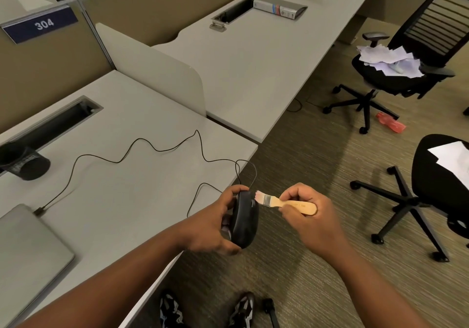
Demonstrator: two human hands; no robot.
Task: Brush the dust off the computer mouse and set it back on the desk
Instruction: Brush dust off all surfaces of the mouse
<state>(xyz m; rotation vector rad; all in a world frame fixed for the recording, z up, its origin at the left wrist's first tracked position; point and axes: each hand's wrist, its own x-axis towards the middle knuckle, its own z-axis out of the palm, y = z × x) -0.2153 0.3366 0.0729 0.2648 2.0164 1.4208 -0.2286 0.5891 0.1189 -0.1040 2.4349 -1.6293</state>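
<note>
My left hand [210, 226] grips a black wired computer mouse [245, 220], held on its side just past the front edge of the grey desk [127, 175]. My right hand [309, 216] holds a small wooden-handled brush [286, 202]. Its pale bristles touch the upper end of the mouse. The mouse's black cable [142, 147] snakes across the desk to a closed grey laptop [28, 249] at the left.
A black mesh pen cup [24, 161] stands by the cable slot at the left. A second desk with a binder [279, 7] lies beyond a divider panel. Two black office chairs [396, 74] with papers stand on the carpet at the right, near a red bottle [390, 122].
</note>
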